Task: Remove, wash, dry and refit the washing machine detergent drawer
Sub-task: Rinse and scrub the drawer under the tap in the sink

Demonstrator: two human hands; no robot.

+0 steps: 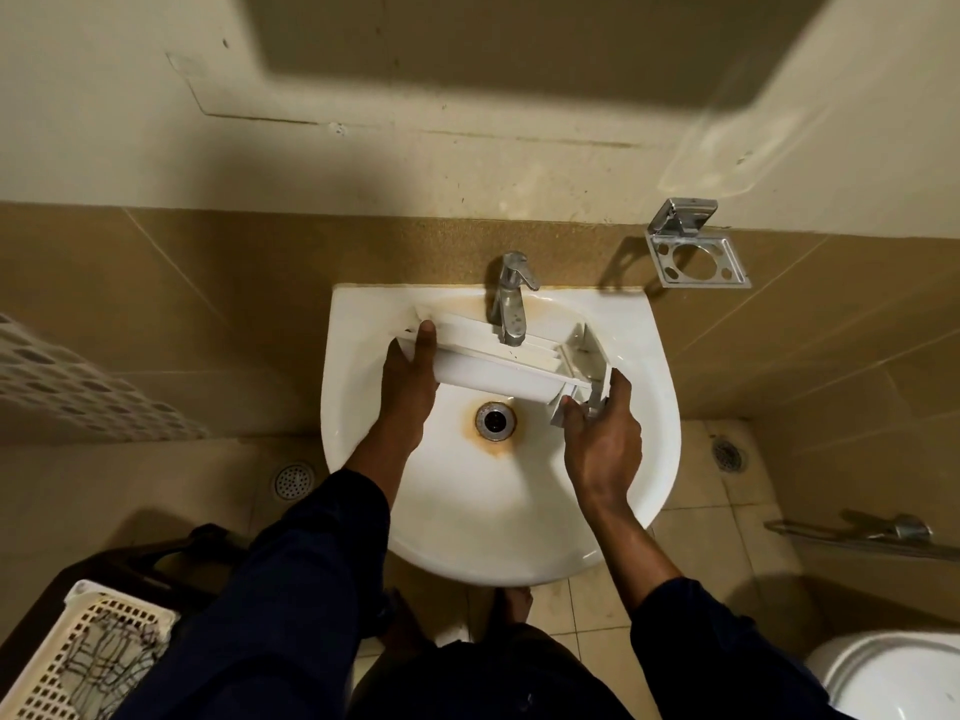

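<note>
The white plastic detergent drawer (498, 368) lies sideways across the white basin (519, 522), just under the chrome tap (510, 301). My left hand (410, 381) grips its left end, thumb up over the edge. At the drawer's right end, where the ribbed compartment walls show, my right hand (605, 439) holds it with the fingers curled on the frame. The drawer hangs above the drain (495, 419), which has a rusty stain around it. I see no water running from the tap.
A chrome holder (696, 249) is fixed to the tiled wall at the right. A cream laundry basket (88, 662) stands at the lower left and a toilet (893, 678) at the lower right. Floor drains (293, 480) sit on both sides of the basin.
</note>
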